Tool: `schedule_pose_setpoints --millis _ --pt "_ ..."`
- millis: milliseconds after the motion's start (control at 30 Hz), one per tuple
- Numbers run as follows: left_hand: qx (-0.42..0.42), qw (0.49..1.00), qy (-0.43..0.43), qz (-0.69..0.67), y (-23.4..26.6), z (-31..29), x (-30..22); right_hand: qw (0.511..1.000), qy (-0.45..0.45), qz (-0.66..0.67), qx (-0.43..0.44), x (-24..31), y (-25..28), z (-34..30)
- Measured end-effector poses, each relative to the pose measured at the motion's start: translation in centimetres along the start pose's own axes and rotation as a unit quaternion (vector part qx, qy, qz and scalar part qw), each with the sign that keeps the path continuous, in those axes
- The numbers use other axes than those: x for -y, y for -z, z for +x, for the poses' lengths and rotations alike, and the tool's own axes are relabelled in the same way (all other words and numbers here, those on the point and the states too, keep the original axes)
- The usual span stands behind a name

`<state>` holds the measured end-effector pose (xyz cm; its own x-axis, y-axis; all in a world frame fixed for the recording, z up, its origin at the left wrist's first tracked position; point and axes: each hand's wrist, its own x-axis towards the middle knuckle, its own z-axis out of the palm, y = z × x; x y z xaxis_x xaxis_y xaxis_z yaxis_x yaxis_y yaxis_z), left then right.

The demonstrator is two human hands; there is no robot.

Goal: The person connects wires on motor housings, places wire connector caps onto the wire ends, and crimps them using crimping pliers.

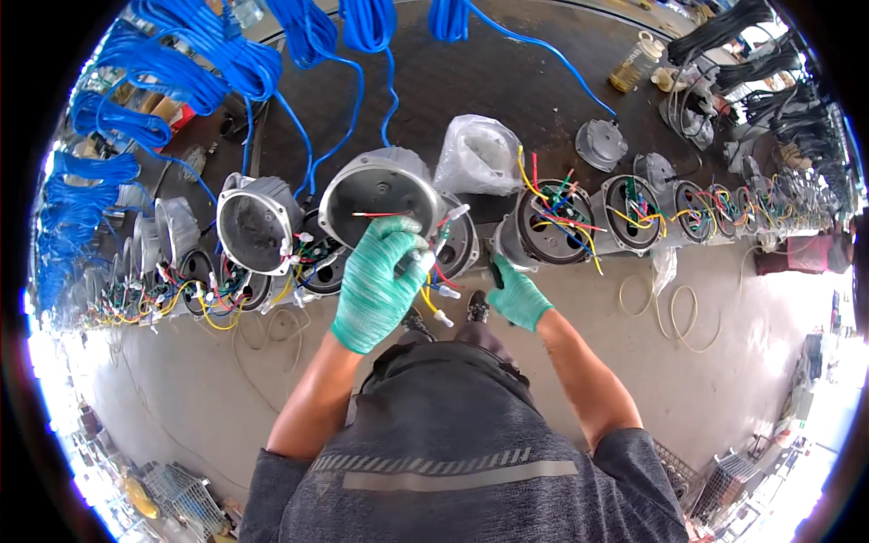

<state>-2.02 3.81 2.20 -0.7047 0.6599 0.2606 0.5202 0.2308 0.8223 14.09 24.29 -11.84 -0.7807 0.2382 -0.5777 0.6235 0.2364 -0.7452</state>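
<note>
My left hand (380, 285), in a green-and-white knit glove, is closed in a pinch in front of an open grey metal housing (385, 185). A short red wire (376, 214) sticks out leftward from its fingertips. Behind that hand, a second round housing (460, 244) shows wires with white connectors (444, 319) hanging below it. My right hand (520, 297), gloved alike, is closed around a dark slim object (495, 274) at the bench edge; its kind is mostly hidden. Right above it sits a round unit (555, 222) with a green board and loose red, yellow and blue wires.
A row of similar wired units (634, 213) runs along the bench edge both ways. Coiled blue cables (308, 32) lie at the far left, black cables (724, 32) at the far right. A bagged housing (478, 156), a loose metal cover (601, 145) and a bottle (636, 63) stand on the bench.
</note>
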Motion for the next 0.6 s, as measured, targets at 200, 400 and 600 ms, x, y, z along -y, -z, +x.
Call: schedule_pose_setpoints --millis 200,400,600 --pt "-0.01 0.999 -0.035 -0.021 -0.5 -0.2 0.5 0.956 0.147 0.195 -0.161 -6.2 -6.0 10.3" --pt "-0.006 0.999 -0.041 -0.034 -0.2 -0.3 0.9 0.959 0.097 0.197 -0.178 -8.3 -7.3 11.2" --pt "-0.009 0.999 -0.039 -0.034 0.1 -0.6 2.1 0.962 0.089 -0.222 -0.128 -1.6 -2.3 2.9"
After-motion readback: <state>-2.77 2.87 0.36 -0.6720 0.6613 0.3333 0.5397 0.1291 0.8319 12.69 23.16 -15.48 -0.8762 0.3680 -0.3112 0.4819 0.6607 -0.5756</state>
